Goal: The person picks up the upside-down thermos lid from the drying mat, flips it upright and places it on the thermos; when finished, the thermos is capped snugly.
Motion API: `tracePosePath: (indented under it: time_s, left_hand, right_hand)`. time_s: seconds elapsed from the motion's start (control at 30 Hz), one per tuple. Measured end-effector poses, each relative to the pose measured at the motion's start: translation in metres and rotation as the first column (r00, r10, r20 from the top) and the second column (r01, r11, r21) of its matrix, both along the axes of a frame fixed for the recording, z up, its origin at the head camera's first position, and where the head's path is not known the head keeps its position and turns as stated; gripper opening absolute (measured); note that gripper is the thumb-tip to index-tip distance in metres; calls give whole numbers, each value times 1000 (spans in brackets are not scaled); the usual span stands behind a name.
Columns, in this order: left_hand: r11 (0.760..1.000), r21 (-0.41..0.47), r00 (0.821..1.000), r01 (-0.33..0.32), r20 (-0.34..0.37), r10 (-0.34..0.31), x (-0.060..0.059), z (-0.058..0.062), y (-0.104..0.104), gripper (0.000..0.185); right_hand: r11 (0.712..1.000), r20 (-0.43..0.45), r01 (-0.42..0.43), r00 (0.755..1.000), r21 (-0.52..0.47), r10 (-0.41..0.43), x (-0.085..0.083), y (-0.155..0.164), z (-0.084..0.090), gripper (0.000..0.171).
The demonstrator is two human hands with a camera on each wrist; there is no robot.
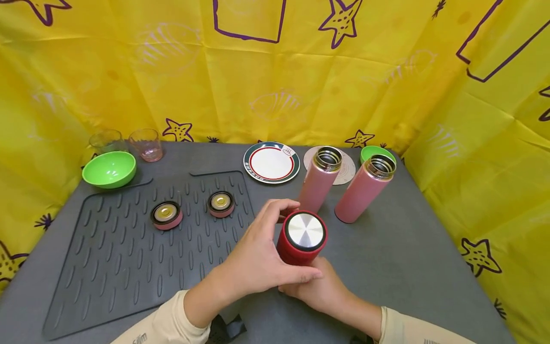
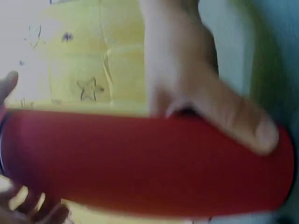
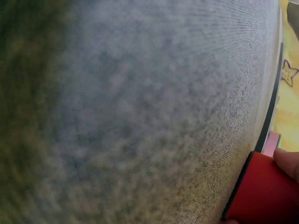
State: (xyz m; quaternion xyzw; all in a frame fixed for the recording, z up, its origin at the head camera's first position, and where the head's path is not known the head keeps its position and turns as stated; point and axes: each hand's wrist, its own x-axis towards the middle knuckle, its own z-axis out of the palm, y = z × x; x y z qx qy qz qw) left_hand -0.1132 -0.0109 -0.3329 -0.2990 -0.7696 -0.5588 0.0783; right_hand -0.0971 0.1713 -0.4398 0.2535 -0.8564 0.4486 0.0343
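Note:
A red thermos bottle [image 1: 296, 251] stands upright over the table's front, its silver-topped end with a black ring facing up. My right hand [image 1: 320, 289] grips it low down; in the left wrist view the right thumb [image 2: 247, 121] lies along its red side. My left hand [image 1: 262, 258] curves loosely around the upper end, fingers behind and thumb in front. The left wrist view shows the left thumb a little off the surface; fingertip contact is unclear. In the right wrist view, part of the red bottle [image 3: 268, 189] shows at the lower right.
Two lidless pink thermos bottles [image 1: 318, 184] [image 1: 363, 191] stand just behind. Two lids [image 1: 166, 215] [image 1: 221, 204] lie upturned on a grey drying mat [image 1: 107, 291]. Behind are a green bowl [image 1: 109, 169], glasses [image 1: 147, 145], a plate [image 1: 271, 162], a round pale mat [image 1: 343, 177] and another green bowl [image 1: 378, 152].

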Motion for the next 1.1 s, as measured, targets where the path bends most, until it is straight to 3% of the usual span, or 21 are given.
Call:
tracePosePath:
  time_s: [0.13,0.23,0.33,0.47,0.63,0.73,0.93,1.1]
  left_hand:
    - [988,5,988,-157,-6,157,10,1,8,78]
    - [980,41,979,-196,-43,198,11,1,10,70]
    - [984,90,984,-153,-80,161,9,0,8,67]
    - [990,134,993,-32,-105,46,2,-1,2,68]
    - [981,153,993,117,-49,-111,-9,-2,-4,68]
    - [973,163,987,162,-20,-161,-13,-5,-5,69]
    - [975,139,984,176,7,-179,-15,-7,-8,76]
    - [982,108,988,155,13,-157,-14,-7,-27,75]
  right_hand:
    - [999,-39,-23,999,-25,22,-2,-2,0,54]
    - [999,-9,-21,1000,-39,21,-2,-2,1,58]
    - [1000,35,16,999,-15,-16,-1,-2,1,58]
    - [997,66,66,995,34,-68,2,-1,1,56]
    - [996,79,81,993,44,-84,2,0,1,58]
    - [994,98,92,991,53,-96,2,0,1,59]
    - [994,114,97,988,57,-102,3,0,3,55]
    - [995,165,88,982,44,-94,2,0,7,51]
